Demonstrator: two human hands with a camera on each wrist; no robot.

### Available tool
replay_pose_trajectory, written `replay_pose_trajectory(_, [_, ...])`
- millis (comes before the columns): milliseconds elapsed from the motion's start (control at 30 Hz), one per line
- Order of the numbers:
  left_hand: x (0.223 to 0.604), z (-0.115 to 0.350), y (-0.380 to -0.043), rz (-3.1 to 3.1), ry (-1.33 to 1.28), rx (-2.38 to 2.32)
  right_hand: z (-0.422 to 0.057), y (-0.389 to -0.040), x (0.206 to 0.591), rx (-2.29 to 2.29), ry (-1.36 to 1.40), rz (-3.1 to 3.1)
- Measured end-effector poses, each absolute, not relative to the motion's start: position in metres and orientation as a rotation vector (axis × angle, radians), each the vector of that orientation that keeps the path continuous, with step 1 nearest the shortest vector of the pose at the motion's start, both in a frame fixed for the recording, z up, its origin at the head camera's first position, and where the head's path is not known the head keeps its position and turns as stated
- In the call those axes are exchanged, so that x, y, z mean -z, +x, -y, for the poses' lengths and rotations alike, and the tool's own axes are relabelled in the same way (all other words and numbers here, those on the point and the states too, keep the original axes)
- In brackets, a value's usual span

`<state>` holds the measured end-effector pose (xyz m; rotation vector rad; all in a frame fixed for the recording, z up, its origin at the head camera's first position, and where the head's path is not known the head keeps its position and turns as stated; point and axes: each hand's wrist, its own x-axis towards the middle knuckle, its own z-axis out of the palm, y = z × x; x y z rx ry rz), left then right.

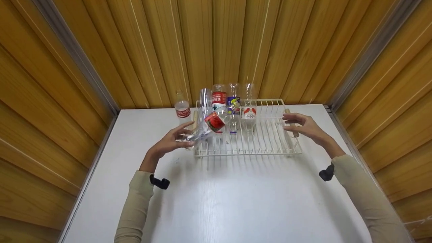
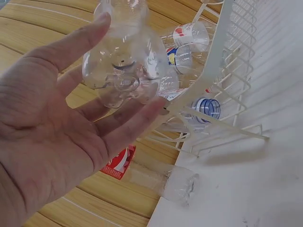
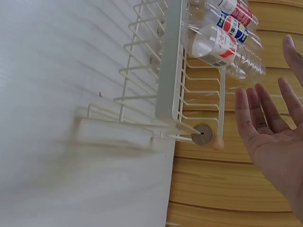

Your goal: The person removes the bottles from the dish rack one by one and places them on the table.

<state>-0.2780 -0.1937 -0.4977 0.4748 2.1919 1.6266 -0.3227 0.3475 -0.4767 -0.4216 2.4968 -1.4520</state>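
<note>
Head view first: I see my left hand (image 1: 173, 140) at the left end of the white wire rack (image 1: 270, 148), holding a clear plastic bottle with a red label (image 1: 206, 126). Its long axis runs diagonally, base down by my fingers and toward me, the far end slanting up and to the right over the rack's left edge. My right hand (image 1: 302, 127) hovers at the rack's right end beside the wooden handle (image 1: 292, 127), fingers spread and loose, gripping nothing. Several more bottles stand in the rack's back left part, among them one with a red label (image 1: 219, 98), one with a blue label (image 1: 233, 104) and one with a white label (image 1: 249, 113). A further bottle (image 1: 182, 109) stands on the white tabletop (image 1: 216, 199) just left of the rack. Left wrist view: the lumpy base of the held bottle (image 2: 124, 71) points at the camera, cradled by my thumb above and fingertips (image 2: 142, 118) below, the fingers only lightly curled round it; the body runs away from the palm. The rack's wires (image 2: 222, 56) lie just beside it. Right wrist view: my right palm (image 3: 274, 137) is open with straight fingers, clear of the rack (image 3: 168, 71) and near its round wooden handle end (image 3: 202, 134).
</note>
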Motion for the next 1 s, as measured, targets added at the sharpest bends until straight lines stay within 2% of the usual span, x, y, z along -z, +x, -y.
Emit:
replay_pose_trajectory(467, [0.518, 0.209, -0.27, -2.194, 0.304, -1.731, -0.378, -0.326, 0.494, 1.422, -0.29, -2.57])
replay_pose_trajectory(700, [0.53, 0.213, -0.268, -2.15, 0.308, -1.825, -0.382, -0.326, 0.494, 1.42, -0.224, -2.507])
replay_pose_trajectory(1000, [0.543, 0.219, -0.269, -2.127, 0.174, -1.928, -0.391, -0.323, 0.506, 1.413, -0.227, -2.483])
